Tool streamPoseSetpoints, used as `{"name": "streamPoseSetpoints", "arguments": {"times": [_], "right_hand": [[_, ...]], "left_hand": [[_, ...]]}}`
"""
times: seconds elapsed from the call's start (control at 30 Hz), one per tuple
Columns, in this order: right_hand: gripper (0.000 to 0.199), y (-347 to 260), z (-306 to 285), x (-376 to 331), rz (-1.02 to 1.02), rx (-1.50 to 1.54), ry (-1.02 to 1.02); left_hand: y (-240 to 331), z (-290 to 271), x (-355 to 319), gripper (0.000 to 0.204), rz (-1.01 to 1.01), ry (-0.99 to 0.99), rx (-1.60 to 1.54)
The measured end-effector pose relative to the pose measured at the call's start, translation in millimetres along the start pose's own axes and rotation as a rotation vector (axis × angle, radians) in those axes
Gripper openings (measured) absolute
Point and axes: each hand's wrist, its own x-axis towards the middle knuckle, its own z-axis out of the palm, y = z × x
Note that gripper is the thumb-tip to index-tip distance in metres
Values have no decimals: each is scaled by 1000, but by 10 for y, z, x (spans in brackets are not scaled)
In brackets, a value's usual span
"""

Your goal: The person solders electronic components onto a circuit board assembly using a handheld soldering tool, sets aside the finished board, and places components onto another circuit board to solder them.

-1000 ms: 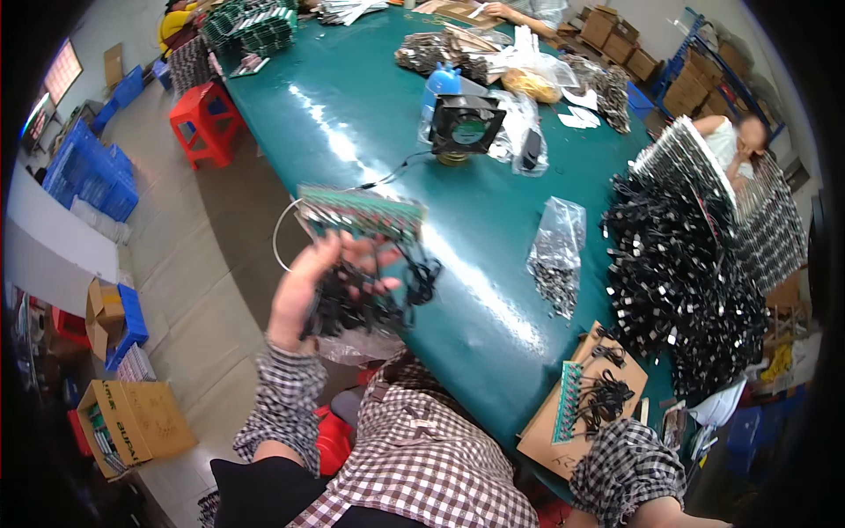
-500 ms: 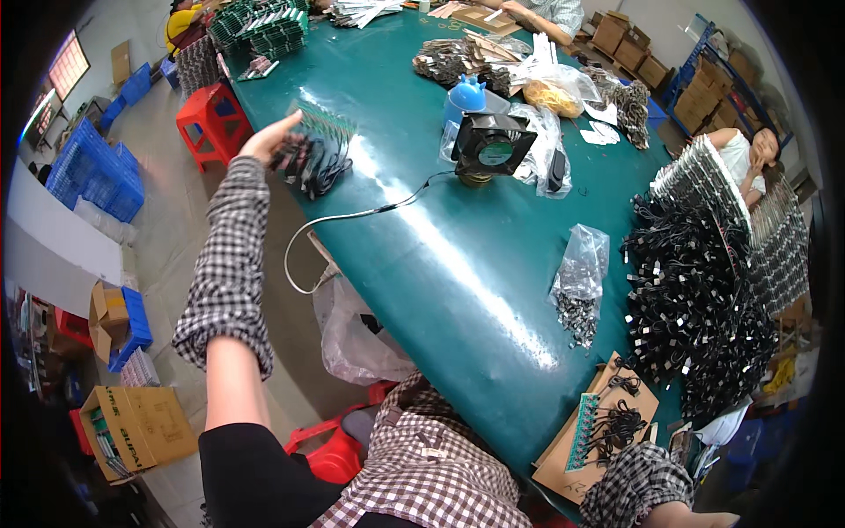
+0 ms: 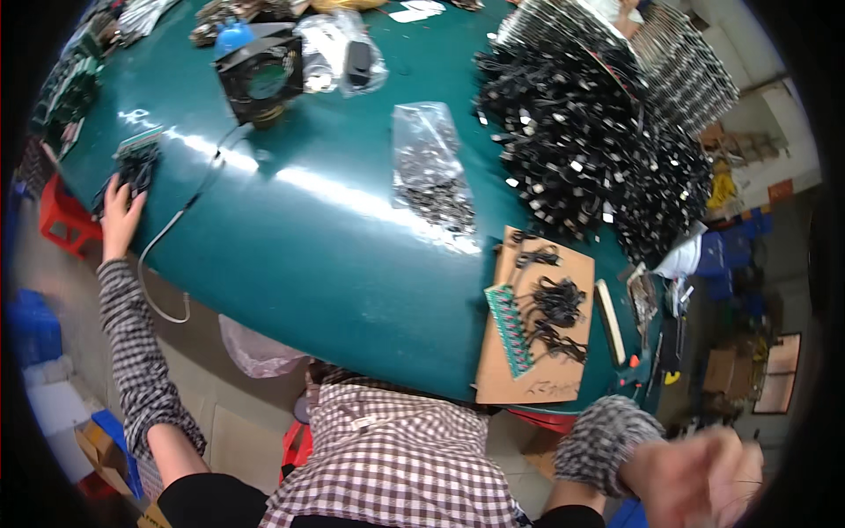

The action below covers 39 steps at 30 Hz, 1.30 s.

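Fingers [image 3: 123,195] of our left hand [image 3: 119,220] spread flat on the wired board [image 3: 134,167]; right hand [image 3: 695,475] blurred, can't tell; one board waits on cardboard [image 3: 537,387].

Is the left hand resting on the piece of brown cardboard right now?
No: the left hand lies far out on the green table, on a green strip of black parts, well apart from the brown cardboard.

Brown-and-white checked long-sleeved shirt [image 3: 396,458], cuffs buttoned at both wrists.
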Motion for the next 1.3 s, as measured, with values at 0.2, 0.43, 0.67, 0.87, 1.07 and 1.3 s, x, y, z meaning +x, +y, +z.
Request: {"name": "streamPoseSetpoints", "arguments": {"times": [0.2,0.43,0.67,0.87,1.07,1.3], "right_hand": [[58,268,-529,-1164,982,-1157,-462],[47,291,-316,-1850,994,-1401,-331],[41,265,-286,-1447,1081,-1264,-481],[40,1016,-806,-1270,907,-1141,-834],[45,875,-836,-1454,1103,-1211,-840],[75,553,-901,-1412,1216,-1055,-888]], "left_hand": [[1522,-647,-959,24,-13,504,-563],[4221,-312,-2274,41,77,-887,-1288],[4735,-55,-2295,25,-120,-964,-1522],[4723,-55,-2247,22,-74,-972,-1542],[4749,-48,-2246,23,-90,-939,-1521],[4773,26,-2226,24,-61,-940,-1523]]}}
